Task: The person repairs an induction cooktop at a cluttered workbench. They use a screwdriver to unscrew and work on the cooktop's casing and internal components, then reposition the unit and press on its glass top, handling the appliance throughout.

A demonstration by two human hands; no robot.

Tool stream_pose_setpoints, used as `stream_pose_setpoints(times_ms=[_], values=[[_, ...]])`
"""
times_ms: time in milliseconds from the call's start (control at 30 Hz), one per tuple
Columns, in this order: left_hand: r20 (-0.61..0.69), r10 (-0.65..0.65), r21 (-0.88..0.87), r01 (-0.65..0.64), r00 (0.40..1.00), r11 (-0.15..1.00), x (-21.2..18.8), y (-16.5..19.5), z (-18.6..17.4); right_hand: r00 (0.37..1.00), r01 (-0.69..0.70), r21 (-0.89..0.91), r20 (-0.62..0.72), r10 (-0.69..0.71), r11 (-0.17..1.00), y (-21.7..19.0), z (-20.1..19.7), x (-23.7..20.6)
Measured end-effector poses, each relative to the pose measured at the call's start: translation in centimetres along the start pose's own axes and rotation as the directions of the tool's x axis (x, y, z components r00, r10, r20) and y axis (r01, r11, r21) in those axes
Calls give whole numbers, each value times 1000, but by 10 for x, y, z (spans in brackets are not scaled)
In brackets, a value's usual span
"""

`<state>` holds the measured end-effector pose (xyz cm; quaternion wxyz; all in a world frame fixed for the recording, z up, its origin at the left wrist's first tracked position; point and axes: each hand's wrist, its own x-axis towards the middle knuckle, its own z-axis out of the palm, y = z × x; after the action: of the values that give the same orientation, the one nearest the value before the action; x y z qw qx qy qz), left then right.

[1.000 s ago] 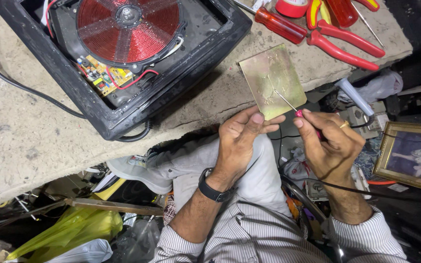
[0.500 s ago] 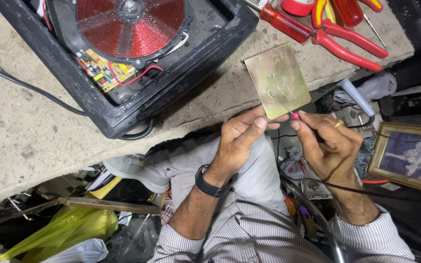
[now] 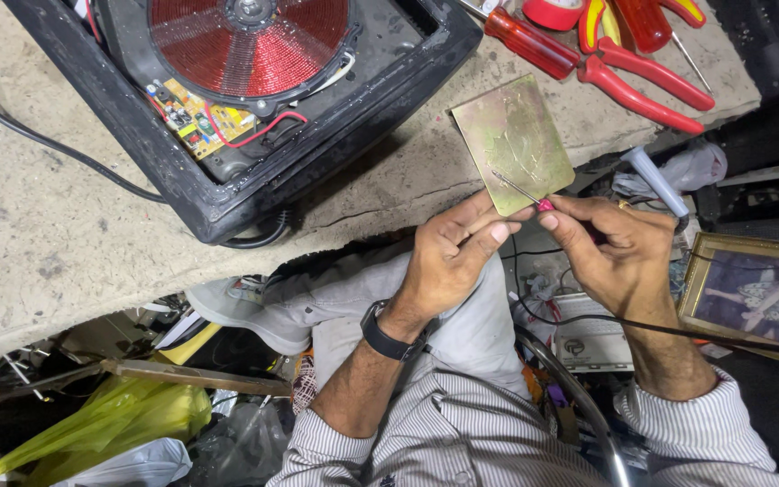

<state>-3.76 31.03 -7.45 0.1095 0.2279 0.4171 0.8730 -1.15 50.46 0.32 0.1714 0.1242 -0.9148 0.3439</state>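
Head view: left hand (image 3: 448, 257) pinches the brass-coloured plate (image 3: 513, 142) by its lower edge; right hand (image 3: 610, 248) grips a thin probe (image 3: 520, 190) touching the plate, whose face already looks scratched; the opened cooker (image 3: 236, 99) sits untouched.

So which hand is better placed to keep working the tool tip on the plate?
Right, probably. The right hand grips the thin tool, its tip already on the brass-coloured plate. The left hand pinches the plate's near edge, steadying it.

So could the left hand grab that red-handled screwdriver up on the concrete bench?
Probably yes. The red-handled screwdriver lies in the open on the concrete bench, nothing covering it, but the left hand would first have to let go of the brass-coloured metal plate.
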Motion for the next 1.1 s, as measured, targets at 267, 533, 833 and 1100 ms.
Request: stream_pose_setpoints(times_ms=[267,533,833,1100], values=[[-47,-31,-42,29,998,999,-3,-1,-4,917,-386,666,202,344,639,37,10,-2],[-96,-46,-23,44,994,999,3,-4,9,915,-307,942,254,313,132,48,-17,4],[-231,-1,10,3,973,1000,21,-15,35,981,-110,679,-43,188,726,-24,-40,58],[-278,24,406,95,960,909,-5,-5,17,963,270,171,-36,-267,948,-60,-12,118]])
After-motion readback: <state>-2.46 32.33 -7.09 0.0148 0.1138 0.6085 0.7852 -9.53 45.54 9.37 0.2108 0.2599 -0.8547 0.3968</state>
